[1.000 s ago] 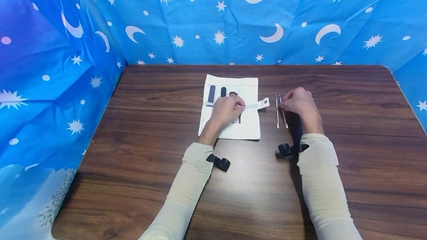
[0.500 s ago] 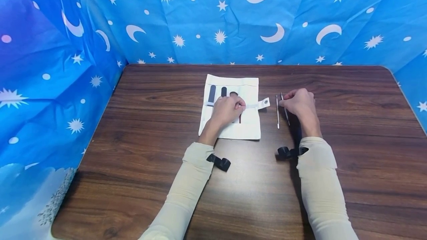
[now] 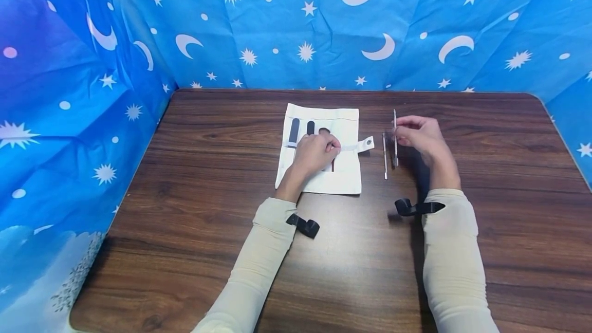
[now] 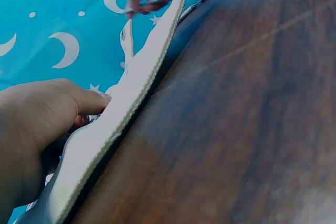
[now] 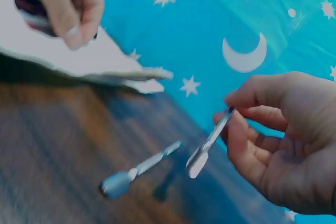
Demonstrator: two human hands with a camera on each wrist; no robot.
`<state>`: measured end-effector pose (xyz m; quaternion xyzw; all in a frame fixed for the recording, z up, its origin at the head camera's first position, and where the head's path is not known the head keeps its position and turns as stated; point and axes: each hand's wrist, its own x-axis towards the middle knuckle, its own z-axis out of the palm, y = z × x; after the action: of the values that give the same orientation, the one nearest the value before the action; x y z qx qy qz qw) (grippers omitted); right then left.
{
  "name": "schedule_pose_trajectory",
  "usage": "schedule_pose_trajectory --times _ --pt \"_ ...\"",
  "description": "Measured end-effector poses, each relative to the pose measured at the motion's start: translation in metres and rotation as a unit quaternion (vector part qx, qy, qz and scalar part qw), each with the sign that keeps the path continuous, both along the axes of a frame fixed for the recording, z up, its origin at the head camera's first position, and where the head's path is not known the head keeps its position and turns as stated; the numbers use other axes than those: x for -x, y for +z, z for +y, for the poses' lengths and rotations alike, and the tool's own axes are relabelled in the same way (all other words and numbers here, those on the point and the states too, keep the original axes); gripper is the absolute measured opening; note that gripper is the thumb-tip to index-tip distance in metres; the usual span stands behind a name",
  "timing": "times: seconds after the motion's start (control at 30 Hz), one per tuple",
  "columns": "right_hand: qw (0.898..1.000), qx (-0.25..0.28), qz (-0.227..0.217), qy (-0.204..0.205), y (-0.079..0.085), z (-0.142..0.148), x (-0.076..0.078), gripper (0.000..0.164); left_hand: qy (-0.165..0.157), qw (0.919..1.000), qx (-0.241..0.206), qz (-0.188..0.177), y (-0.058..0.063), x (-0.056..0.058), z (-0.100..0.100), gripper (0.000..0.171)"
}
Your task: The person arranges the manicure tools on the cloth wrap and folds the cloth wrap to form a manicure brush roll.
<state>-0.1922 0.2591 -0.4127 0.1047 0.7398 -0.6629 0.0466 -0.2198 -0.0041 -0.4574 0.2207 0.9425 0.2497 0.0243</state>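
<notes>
A white fabric manicure pouch [image 3: 344, 181] lies unfolded on the table. My left hand [image 3: 316, 153] is over its middle, thumb and fingertips pinching the pale elastic band [image 3: 349, 147] that crosses it. Part of the band and some tools are hidden under that hand. To the pouch's right, my right hand [image 3: 423, 137] pinches a slim metal cuticle pusher [image 5: 212, 137] between thumb and fingers, lifted above the table with its flat spoon-like end pointing down. A second metal cuticle pusher [image 3: 385, 155] lies on the wood just left of it.
The pouch holds a grey flat tool [image 3: 293, 130], a black-ended tool [image 3: 310, 127] and a dark rounded handle [image 3: 324, 131]. A snap tab [image 3: 368, 142] sticks out at its right. Behind the brown wooden table [image 3: 208, 168] hangs a blue star-and-moon cloth [image 3: 277, 24].
My right hand has lifted one cuticle pusher off the table and turned it more upright, drifting slightly right. The left hand and the pouch have stayed in place.
</notes>
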Motion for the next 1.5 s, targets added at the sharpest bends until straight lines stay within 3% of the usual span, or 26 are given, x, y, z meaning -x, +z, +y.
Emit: schedule_pose_trajectory --times 0.13,0.33,0.5,0.6,0.83,1.07,1.33,1.5 --pt "0.996 0.069 0.045 -0.022 0.011 -0.009 0.006 0.019 -0.001 1.0 -0.001 -0.002 0.0 0.0 -0.001 0.013" --pt "0.992 0.058 0.093 -0.068 0.018 -0.043 0.027 0.01 -0.001 1.0 0.004 0.001 0.001 0.0 -0.002 0.013" --pt "0.992 0.035 0.089 -0.081 0.006 -0.069 0.045 0.008 -0.001 1.0 0.006 0.0 0.001 0.001 0.0 0.013" --pt "0.995 0.022 0.072 -0.07 -0.007 -0.077 0.052 0.017 -0.001 0.9999 0.011 -0.001 0.001 0.0 0.001 0.014" --pt "0.998 0.012 0.039 -0.038 -0.026 -0.082 0.057 0.011 -0.006 0.9999 0.012 -0.002 0.002 0.001 0.001 0.014" --pt "1.0 -0.004 -0.003 0.017 -0.029 -0.08 0.057 0.011 -0.003 0.9999 0.014 0.0 0.0 0.002 0.0 0.014" --pt "0.994 -0.064 -0.025 0.079 -0.023 -0.077 0.057 0.019 0.005 0.9998 0.014 -0.011 -0.001 0.001 0.0 0.015" --pt "0.993 -0.064 -0.032 0.089 -0.019 -0.078 0.059 0.019 0.006 0.9999 0.012 -0.008 0.001 0.001 0.0 0.014"
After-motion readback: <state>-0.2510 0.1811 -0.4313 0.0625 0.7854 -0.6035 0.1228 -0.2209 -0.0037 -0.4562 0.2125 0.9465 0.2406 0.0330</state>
